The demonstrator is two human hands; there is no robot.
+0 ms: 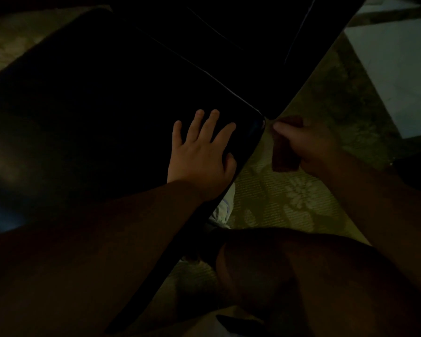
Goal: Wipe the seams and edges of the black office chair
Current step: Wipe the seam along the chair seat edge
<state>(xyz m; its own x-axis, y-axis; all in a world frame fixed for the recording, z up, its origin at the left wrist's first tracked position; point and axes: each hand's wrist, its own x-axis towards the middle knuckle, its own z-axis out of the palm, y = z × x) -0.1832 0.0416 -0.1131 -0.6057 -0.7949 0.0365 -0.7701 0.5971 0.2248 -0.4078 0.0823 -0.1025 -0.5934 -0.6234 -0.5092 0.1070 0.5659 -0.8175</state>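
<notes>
One cloth [284, 152] beside chair [107, 105] corner

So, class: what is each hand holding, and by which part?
Right hand pinches a dark cloth at its top edge. Left hand holds nothing, flat on the chair.

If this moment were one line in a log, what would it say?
left hand: flat on black chair seat | right hand: grips dark cloth by seat corner | floor: patterned rug

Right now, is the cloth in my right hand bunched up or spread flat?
Bunched: the right hand grips the dark cloth in curled fingers beside the chair corner.
</notes>
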